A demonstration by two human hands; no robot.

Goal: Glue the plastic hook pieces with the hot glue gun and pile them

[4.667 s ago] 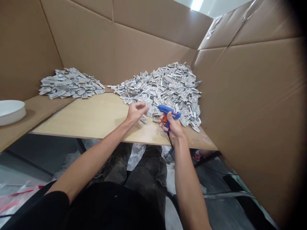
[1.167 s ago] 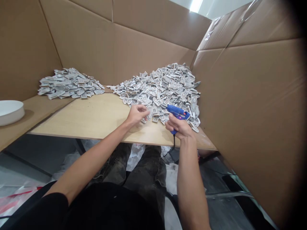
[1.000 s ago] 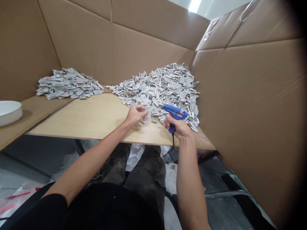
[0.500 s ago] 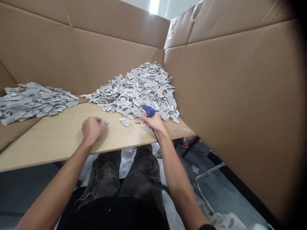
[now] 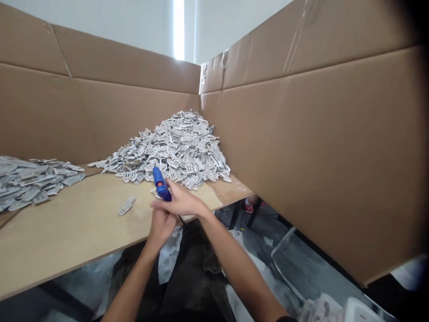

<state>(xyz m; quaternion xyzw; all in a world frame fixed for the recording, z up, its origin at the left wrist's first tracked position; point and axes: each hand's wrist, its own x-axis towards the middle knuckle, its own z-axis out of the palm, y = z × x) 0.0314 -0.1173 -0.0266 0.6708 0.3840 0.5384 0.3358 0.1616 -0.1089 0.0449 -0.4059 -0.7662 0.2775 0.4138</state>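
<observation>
In my right hand [image 5: 183, 200] is a blue glue gun [image 5: 162, 187] with an orange spot on it, its dark cord hanging below. My left hand [image 5: 162, 227] is drawn in close under my right hand, touching or almost touching it near the table's front edge. The fingers of that hand are mostly hidden, so I cannot make out whether they hold anything. A loose pale, flat, slotted piece [image 5: 126, 205] lies on the table to the left of both hands. Another such piece [image 5: 155, 193] shows partly behind the glue gun.
A large heap of slotted pieces [image 5: 181, 143] rises in the corner, and a lower pile of pale flat pieces [image 5: 36, 181] lies at left. Tall cardboard walls [image 5: 301, 147] enclose the back and right of the wooden table [image 5: 80, 232]. A metal frame [image 5: 284, 268] stands on the floor at right.
My left hand has moved right, in under my right hand. The glue gun has come nearer to me and swung more upright. One loose piece lies where my left hand was; the view has tilted up and right.
</observation>
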